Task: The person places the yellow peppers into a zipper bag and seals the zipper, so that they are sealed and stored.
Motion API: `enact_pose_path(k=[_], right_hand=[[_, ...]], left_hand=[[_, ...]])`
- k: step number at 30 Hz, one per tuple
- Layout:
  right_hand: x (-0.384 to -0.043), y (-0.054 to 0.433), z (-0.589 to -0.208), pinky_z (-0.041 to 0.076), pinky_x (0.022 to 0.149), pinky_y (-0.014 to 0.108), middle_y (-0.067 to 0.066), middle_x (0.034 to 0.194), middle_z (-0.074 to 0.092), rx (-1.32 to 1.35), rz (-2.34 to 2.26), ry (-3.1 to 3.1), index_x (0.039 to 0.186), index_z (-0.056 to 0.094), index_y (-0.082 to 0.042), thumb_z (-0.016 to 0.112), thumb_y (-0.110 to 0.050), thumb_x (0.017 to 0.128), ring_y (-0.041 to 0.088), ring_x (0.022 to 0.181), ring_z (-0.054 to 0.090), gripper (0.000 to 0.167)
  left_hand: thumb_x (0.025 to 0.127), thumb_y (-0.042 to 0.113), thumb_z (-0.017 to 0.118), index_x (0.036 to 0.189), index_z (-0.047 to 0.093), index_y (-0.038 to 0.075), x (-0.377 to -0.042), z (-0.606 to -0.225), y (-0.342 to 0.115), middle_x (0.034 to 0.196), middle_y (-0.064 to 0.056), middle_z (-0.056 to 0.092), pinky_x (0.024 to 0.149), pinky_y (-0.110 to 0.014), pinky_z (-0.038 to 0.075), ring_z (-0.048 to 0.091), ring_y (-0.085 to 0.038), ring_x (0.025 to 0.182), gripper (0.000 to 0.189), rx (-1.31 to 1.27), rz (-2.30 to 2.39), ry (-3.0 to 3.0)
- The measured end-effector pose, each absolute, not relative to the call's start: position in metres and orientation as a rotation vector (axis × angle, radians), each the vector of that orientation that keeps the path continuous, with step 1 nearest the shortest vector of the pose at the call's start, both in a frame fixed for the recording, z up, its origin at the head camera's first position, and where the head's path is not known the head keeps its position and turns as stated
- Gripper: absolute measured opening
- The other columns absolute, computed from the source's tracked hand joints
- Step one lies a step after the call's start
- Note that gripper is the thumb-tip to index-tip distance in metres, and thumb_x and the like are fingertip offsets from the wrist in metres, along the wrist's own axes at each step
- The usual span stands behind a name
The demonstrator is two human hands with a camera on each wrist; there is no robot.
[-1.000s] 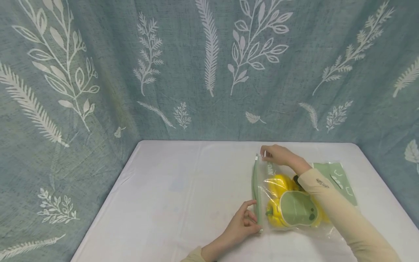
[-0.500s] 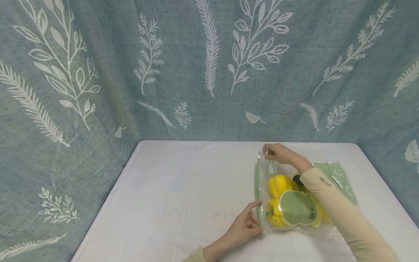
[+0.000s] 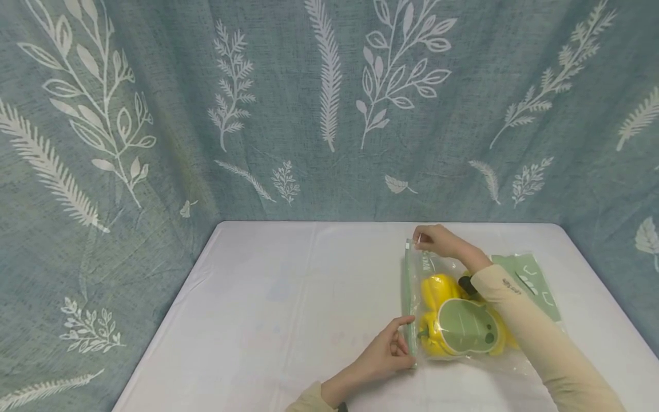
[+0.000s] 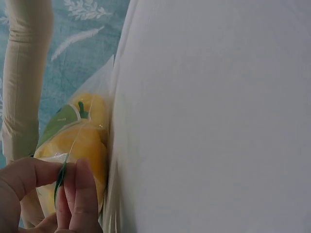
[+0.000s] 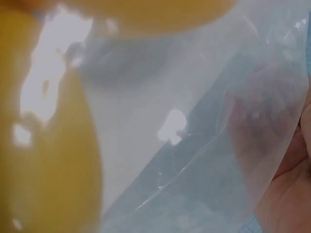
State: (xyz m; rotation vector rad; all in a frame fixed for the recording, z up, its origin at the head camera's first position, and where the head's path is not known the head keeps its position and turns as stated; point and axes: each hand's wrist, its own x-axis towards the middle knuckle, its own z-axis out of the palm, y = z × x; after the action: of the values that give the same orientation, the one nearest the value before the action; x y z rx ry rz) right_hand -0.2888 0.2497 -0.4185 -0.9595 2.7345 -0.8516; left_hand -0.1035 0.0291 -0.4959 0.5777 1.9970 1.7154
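A clear zip bag [image 3: 418,297] with a green zip strip [image 3: 409,292] lies on its side, its mouth facing left. Yellow bell peppers [image 3: 436,290] show through the film, partly behind a green printed patch. At the near end of the strip, my left hand [image 3: 383,353] pinches the edge; in the left wrist view its thumb and fingers meet on the green strip [image 4: 60,177]. My right hand [image 3: 436,239] pinches the far corner beside the white slider [image 3: 408,244]. The right wrist view looks through shiny film, with the right hand [image 5: 286,179] partly behind it.
A flat green printed bag [image 3: 535,280] lies at the right, partly covered by my right sleeve [image 3: 540,332]. The white table [image 3: 247,309] extends left of the bag. A blue-green leaf-patterned curtain [image 3: 309,114] hangs along the table's back and sides.
The bag's mouth strip has shifted slightly right, and its bowed edge has become narrower and straighter. Both hands have moved a little right with it and keep their hold.
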Motion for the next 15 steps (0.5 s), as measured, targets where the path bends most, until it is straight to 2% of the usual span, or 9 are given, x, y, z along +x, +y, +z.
enact_pose_path(k=[4, 7, 11, 15], right_hand=[[-0.288, 0.248, -0.419, 0.052, 0.067, 0.031, 0.007, 0.08, 0.064, -0.967, -0.851, 2.763, 0.091, 0.06, 0.0, 0.06, -0.005, 0.089, 0.017, 0.072, 0.058, 0.005], [-0.288, 0.247, -0.42, 0.054, 0.073, 0.034, 0.009, 0.085, 0.065, -0.973, -0.851, 2.766, 0.092, 0.061, -0.001, 0.059, -0.003, 0.088, 0.02, 0.079, 0.062, 0.005], [-0.288, 0.245, -0.421, 0.054, 0.069, 0.032, 0.01, 0.085, 0.066, -0.98, -0.853, 2.753, 0.099, 0.06, 0.001, 0.059, -0.002, 0.088, 0.019, 0.075, 0.061, 0.011], [-0.288, 0.245, -0.421, 0.05, 0.064, 0.027, 0.008, 0.081, 0.064, -0.962, -0.862, 2.726, 0.109, 0.057, 0.001, 0.057, -0.001, 0.089, 0.013, 0.066, 0.056, 0.019]], left_hand=[[0.077, -0.002, 0.066, 0.14, 0.034, 0.015, -0.107, -0.497, 0.028, 0.085, 0.005, 0.049, 0.054, -0.011, 0.044, 0.056, 0.0, 0.063, 0.073, 0.599, 1.702, 1.971], [0.08, 0.005, 0.067, 0.14, 0.035, 0.016, -0.11, -0.496, 0.028, 0.094, 0.004, 0.049, 0.055, -0.012, 0.045, 0.057, 0.0, 0.064, 0.069, 0.6, 1.654, 1.999], [0.083, 0.014, 0.068, 0.139, 0.037, 0.018, -0.115, -0.493, 0.027, 0.108, -0.001, 0.052, 0.063, -0.015, 0.049, 0.06, -0.001, 0.072, 0.065, 0.583, 1.602, 2.054], [0.083, 0.014, 0.068, 0.138, 0.038, 0.019, -0.119, -0.488, 0.027, 0.116, -0.003, 0.052, 0.067, -0.018, 0.052, 0.061, -0.005, 0.081, 0.063, 0.571, 1.59, 2.078]])
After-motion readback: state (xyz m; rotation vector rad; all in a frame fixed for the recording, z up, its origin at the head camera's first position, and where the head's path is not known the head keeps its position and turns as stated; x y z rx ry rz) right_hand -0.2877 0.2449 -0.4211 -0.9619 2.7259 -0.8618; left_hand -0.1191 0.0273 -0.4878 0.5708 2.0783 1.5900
